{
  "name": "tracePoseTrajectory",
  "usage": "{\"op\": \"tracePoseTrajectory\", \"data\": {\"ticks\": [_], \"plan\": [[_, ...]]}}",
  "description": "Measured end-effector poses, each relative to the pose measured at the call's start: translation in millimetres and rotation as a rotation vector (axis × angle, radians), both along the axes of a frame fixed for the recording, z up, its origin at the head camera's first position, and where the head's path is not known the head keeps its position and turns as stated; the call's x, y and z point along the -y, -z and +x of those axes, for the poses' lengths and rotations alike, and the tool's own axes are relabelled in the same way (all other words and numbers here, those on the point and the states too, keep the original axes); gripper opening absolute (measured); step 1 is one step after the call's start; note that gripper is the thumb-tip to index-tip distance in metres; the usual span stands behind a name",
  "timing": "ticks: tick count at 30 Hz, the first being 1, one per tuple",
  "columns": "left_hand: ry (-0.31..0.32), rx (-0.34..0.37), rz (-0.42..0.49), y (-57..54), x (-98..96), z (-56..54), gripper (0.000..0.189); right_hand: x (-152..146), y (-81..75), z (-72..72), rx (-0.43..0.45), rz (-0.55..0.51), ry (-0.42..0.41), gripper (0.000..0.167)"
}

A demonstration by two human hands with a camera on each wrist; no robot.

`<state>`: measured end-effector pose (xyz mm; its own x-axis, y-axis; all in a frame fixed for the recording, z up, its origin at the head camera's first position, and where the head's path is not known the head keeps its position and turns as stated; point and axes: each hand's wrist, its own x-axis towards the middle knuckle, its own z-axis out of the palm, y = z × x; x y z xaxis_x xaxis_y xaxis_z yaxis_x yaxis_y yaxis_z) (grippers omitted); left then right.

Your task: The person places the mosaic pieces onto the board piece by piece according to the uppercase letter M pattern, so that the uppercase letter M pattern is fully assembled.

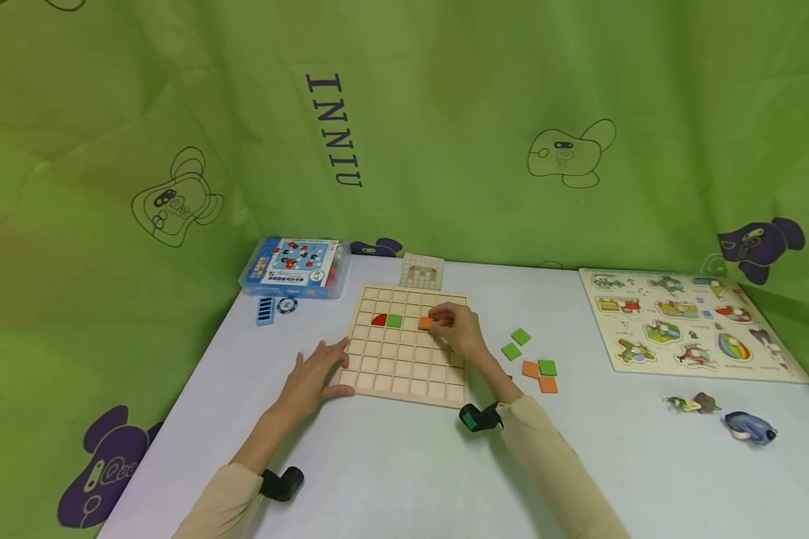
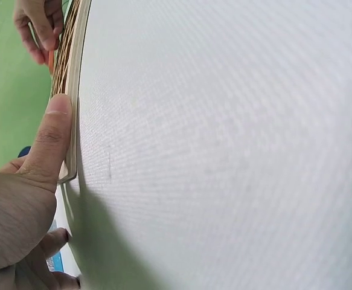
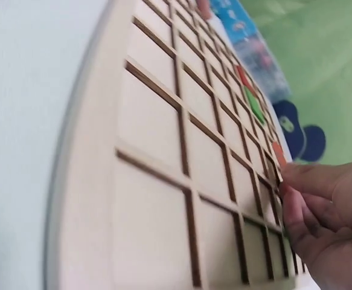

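Observation:
A wooden grid board [image 1: 401,370] lies on the white table. On it, side by side, sit a red tile [image 1: 380,320] with a curved edge and a green square tile [image 1: 394,321]. My right hand [image 1: 460,329] pinches an orange square tile [image 1: 426,323] over the board, in the green tile's row, farther right. At the board's near left corner rests my left hand [image 1: 310,382]. Its thumb [image 2: 52,136] lies along the front edge in the left wrist view, while the other fingers spread by the left side.
Behind the board lies a pattern card [image 1: 422,272]. Loose green tiles [image 1: 521,336] and orange tiles [image 1: 530,369] lie to its right. A plastic box [image 1: 297,268] stands back left, near a round chip [image 1: 287,305]. Farther right are a picture puzzle [image 1: 694,326] and small figures [image 1: 750,428].

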<state>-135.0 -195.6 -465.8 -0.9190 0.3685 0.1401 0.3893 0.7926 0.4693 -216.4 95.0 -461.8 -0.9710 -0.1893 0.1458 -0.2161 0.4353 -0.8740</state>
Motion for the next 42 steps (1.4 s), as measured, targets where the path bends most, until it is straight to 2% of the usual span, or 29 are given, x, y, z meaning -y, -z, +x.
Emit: {"op": "tracePoseTrajectory", "data": {"ticks": [3, 6, 14, 21, 29, 34, 42], "plan": [[0.000, -0.003, 0.002, -1.0, -0.8, 0.2, 0.040, 9, 0.8, 0.5, -0.069, 0.019, -0.019, 0.022], [-0.003, 0.002, -0.002, -1.9, -1.6, 0.2, 0.040, 15, 0.7, -0.1, -0.100, 0.017, -0.028, 0.025], [-0.004, 0.005, -0.007, -2.2, -0.9, 0.2, 0.040, 22, -4.7, -2.0, 0.016, -0.054, -0.037, 0.032], [0.000, 0.002, -0.010, -1.4, -1.9, -2.0, 0.040, 10, -5.8, -1.1, 0.041, -0.094, -0.071, 0.032], [-0.006, -0.016, -0.005, -0.7, -1.4, 1.5, 0.038, -41, -17.7, 17.3, 0.124, -0.126, -0.117, 0.033], [-0.008, -0.020, 0.011, 0.3, -1.5, 3.9, 0.037, -89, -18.8, 38.8, 0.098, -0.092, -0.063, 0.033], [0.006, -0.031, 0.011, 2.2, -1.5, 2.1, 0.037, -172, -5.7, 77.6, 0.026, 0.010, -0.014, 0.038]]}}
